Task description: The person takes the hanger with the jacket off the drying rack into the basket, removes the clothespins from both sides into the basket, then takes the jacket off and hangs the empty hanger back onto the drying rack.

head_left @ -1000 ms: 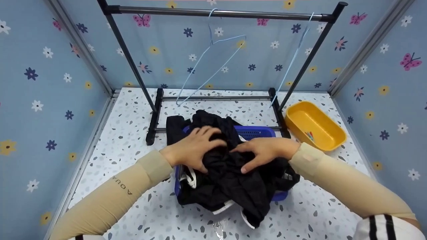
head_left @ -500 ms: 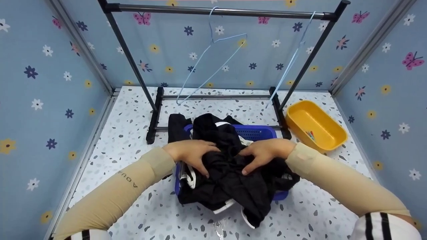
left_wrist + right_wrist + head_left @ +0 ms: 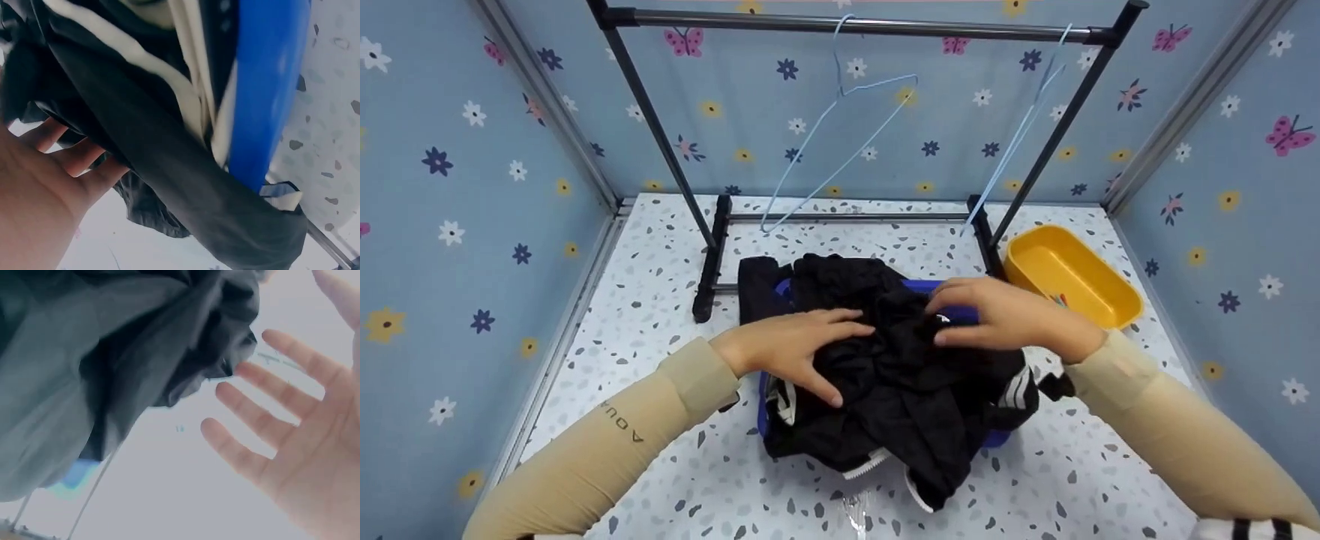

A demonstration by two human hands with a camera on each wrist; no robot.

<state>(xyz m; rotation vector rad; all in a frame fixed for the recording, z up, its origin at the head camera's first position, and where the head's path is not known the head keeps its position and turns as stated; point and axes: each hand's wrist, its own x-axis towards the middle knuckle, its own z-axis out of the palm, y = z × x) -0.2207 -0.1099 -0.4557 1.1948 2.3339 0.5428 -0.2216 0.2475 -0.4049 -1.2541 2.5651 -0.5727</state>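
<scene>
Black clothes lie heaped in and over a blue basket, with white trim showing at the edges. On the left of the heap my left hand rests with thumb and fingers spread; the left wrist view shows its fingertips partly hidden by dark cloth. My right hand hovers by the heap's right side, above the basket's back corner. In the right wrist view its spread fingers hold nothing, beside crumpled dark cloth. White stripes show on the fabric at the right.
Behind the basket stands a black clothes rack. Two light blue hangers hang from its bar, one near the middle and one at the right. A yellow tub with small coloured items stands at the right. Patterned walls enclose the floor.
My right hand has come off the clothes and shifted right and up. My left hand stays on the heap, fingers more spread. White stripes now show at the heap's right edge.
</scene>
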